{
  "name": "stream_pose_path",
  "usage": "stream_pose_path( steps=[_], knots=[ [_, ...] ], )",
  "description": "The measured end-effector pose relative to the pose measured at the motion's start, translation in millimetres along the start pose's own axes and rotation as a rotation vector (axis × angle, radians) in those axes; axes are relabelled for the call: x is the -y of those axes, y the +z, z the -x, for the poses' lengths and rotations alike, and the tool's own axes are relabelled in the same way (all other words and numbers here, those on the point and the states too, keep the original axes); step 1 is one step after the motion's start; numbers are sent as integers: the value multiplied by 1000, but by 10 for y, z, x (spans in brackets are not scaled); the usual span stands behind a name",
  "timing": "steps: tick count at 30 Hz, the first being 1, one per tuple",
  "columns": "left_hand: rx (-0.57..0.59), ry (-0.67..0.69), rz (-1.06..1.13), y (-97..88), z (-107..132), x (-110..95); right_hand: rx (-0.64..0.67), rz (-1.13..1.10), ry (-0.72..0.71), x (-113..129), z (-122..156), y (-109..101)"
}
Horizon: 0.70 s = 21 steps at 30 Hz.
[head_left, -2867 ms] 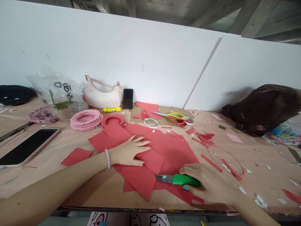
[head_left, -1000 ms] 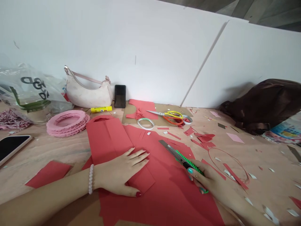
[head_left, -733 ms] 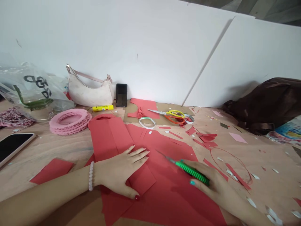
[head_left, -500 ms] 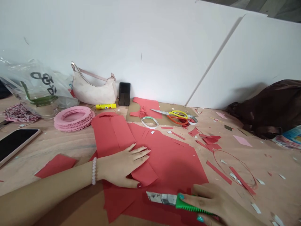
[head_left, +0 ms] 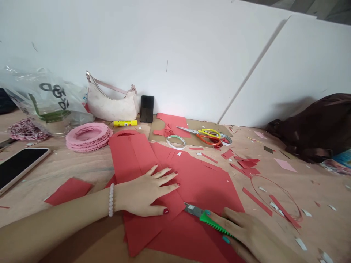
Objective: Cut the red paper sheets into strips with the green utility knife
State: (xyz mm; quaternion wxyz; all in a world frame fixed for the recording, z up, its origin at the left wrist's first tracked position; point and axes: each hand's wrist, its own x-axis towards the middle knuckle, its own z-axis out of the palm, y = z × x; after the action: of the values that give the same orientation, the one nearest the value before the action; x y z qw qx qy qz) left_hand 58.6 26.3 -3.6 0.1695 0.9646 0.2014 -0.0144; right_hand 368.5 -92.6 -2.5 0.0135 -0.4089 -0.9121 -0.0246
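Observation:
My left hand point(head_left: 149, 191) lies flat with fingers spread on a folded red paper piece point(head_left: 128, 157), pressing it onto a larger red sheet point(head_left: 203, 179). A beaded bracelet point(head_left: 111, 200) circles that wrist. My right hand point(head_left: 246, 230) is closed around the green handle of a utility knife point(head_left: 215, 223). Its blade points up and to the left, the tip at the right corner of the paper under my left hand. Whether the tip is under or against that corner I cannot tell.
Scissors point(head_left: 203, 134) and a tape roll point(head_left: 176, 142) lie behind the sheets. Pink scalloped rings point(head_left: 89, 137), a glue stick point(head_left: 125, 123) and a phone point(head_left: 22, 168) are to the left. Paper scraps point(head_left: 257, 201) litter the right, before a dark bag point(head_left: 315, 124).
My right hand has moved the knife up, its blade now angled toward the folded paper's corner. My left hand's fingers have spread a little; the whole view has shifted slightly.

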Motion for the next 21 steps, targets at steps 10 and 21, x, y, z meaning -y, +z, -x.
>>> stream_pose_path(
  steps=[10,21],
  knots=[
    [-47,-51,-28,97,-10,31,-45,29,28,51,-105,10],
    [-22,-77,-10,73,-24,2,-73,-87,106,-36,17,200]
  ],
)
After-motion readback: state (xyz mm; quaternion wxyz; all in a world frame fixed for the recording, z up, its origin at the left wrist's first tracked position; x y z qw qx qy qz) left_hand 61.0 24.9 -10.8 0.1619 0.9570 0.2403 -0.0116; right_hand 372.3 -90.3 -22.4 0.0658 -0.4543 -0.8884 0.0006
